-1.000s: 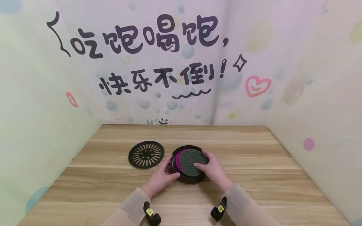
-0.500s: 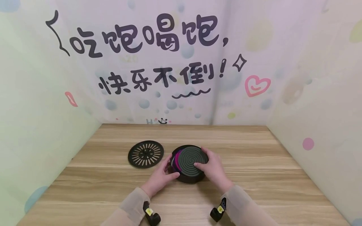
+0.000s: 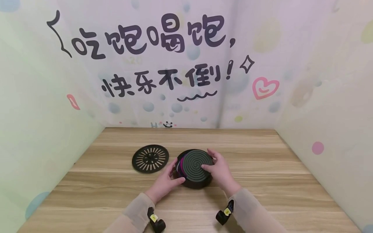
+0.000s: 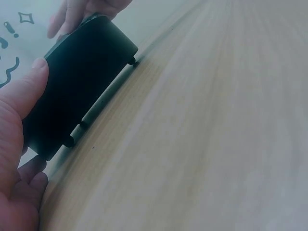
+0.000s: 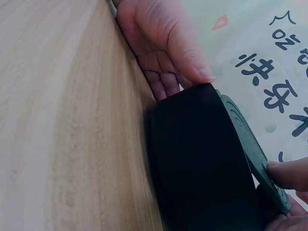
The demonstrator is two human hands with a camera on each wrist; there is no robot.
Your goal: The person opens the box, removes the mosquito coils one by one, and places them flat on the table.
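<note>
A dark green spiral coil [image 3: 195,166], flat and round, lies over the mouth of a low black case [image 3: 196,185]. The coil is tilted, its edge raised above the rim at the side of the right hand [image 3: 220,171], which pinches it, thumb on top. Beneath its left edge a magenta and purple item [image 3: 182,165] is partly visible. The case, round and with small feet below, is upright on the table [image 3: 262,194]; the left hand [image 3: 164,184] grips its wall.
</note>
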